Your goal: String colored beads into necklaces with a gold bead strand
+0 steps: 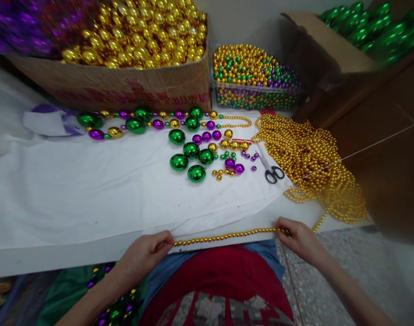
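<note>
A string of small gold beads (223, 237) stretches nearly straight between my hands, above the table's front edge. My left hand (159, 246) pinches its left end. My right hand (291, 233) is closed around it farther right, and the string runs on past that hand toward a big heap of gold bead strings (305, 158). Beyond my hands, loose green balls (191, 150), purple balls (207, 136) and gold balls (234, 145) lie on the white cloth (91, 190). Several tiny beads lie among them. Black-handled scissors (273, 174) rest close to the heap.
A finished-looking bead necklace (158, 124) lies along the back. Behind it stand a cardboard box (125, 83) of gold balls and a clear bin (257, 86) of small mixed beads. Green balls (373, 29) fill another box at right. A thin white thread (363, 145) crosses the right side.
</note>
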